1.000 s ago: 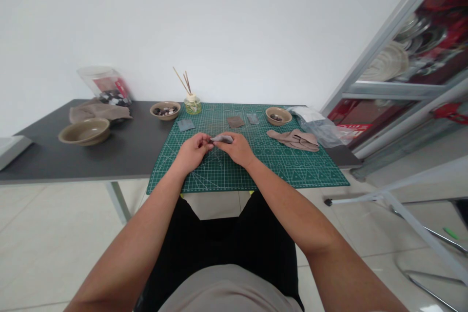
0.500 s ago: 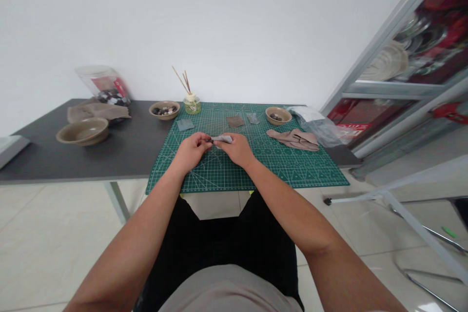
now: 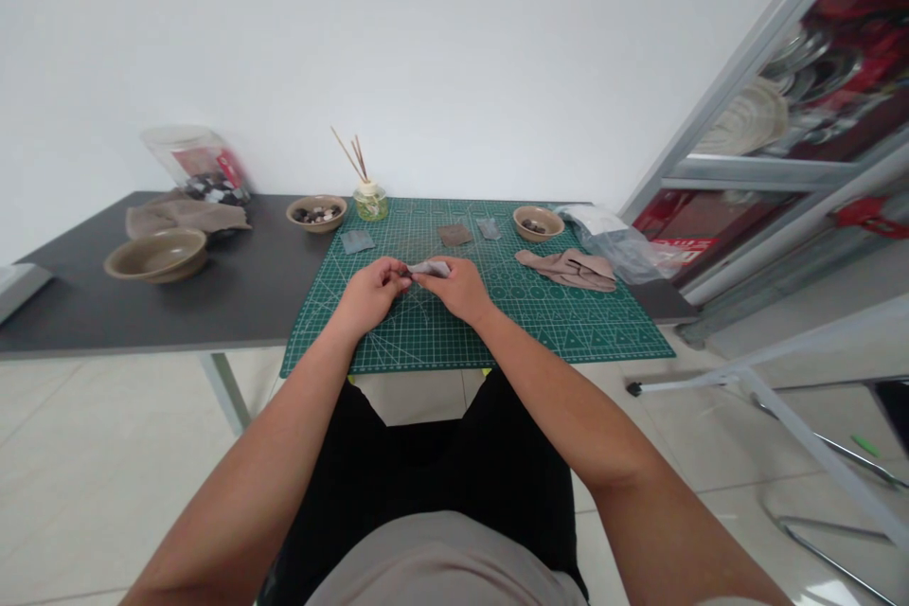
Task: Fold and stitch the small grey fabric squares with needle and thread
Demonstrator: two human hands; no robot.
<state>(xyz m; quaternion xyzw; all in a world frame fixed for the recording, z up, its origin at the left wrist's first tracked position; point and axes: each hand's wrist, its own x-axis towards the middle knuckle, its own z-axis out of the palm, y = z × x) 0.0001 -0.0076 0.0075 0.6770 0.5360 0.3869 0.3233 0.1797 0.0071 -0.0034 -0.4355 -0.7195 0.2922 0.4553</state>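
Observation:
Both my hands meet over the green cutting mat (image 3: pixel 568 322) on the dark table (image 3: pixel 177 303). My right hand (image 3: pixel 460 289) pinches a small grey fabric piece (image 3: pixel 430 268). My left hand (image 3: pixel 371 292) is closed in a pinch at the left end of that fabric, on something small and dark that I cannot make out. Other small fabric swatches lie farther back on the mat: a grey one (image 3: pixel 357 240), a brown one (image 3: pixel 455 234) and a small grey one (image 3: pixel 490 227).
A bowl of buttons (image 3: pixel 316 213), a reed diffuser (image 3: pixel 369 199) and a small bowl (image 3: pixel 538 223) stand at the back. Beige cloth (image 3: pixel 568 269) and a plastic bag (image 3: pixel 611 241) lie right. A large empty bowl (image 3: pixel 155 254), a jar (image 3: pixel 193 169) and cloth sit left. A metal shelf (image 3: pixel 781 161) rises right.
My hands stay together with the grey fabric; only small finger movements show. The view has shifted slightly.

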